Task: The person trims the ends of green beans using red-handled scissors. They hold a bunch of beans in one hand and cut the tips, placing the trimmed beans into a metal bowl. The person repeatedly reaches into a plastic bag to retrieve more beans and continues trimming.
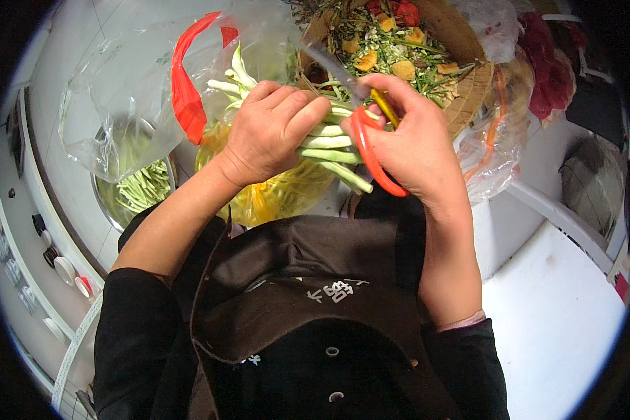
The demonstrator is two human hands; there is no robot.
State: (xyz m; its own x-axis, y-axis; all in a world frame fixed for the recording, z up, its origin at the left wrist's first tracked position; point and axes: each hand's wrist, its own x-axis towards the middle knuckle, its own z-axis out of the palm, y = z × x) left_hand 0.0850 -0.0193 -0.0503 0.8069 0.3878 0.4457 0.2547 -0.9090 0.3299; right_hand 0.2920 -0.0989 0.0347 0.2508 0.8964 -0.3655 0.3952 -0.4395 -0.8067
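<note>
A bundle of long green beans (328,143) is clasped in my left hand (278,128), its tips sticking out to the upper left and its stem ends to the lower right. In my right hand (412,134) are scissors (370,149) with a red loop handle. Their metal blades point up and left, over the far side of the bundle. Part of the second handle is hidden by my fingers. Below the beans sits a yellow plastic bag (281,191) with more beans inside.
A cardboard box (470,86) of vegetable scraps stands at the far side. Left, a metal bowl (102,197) holds cut beans beside a clear plastic bag (121,100) with a red handle. Another clear bag (491,152) lies right, near a white surface (551,315).
</note>
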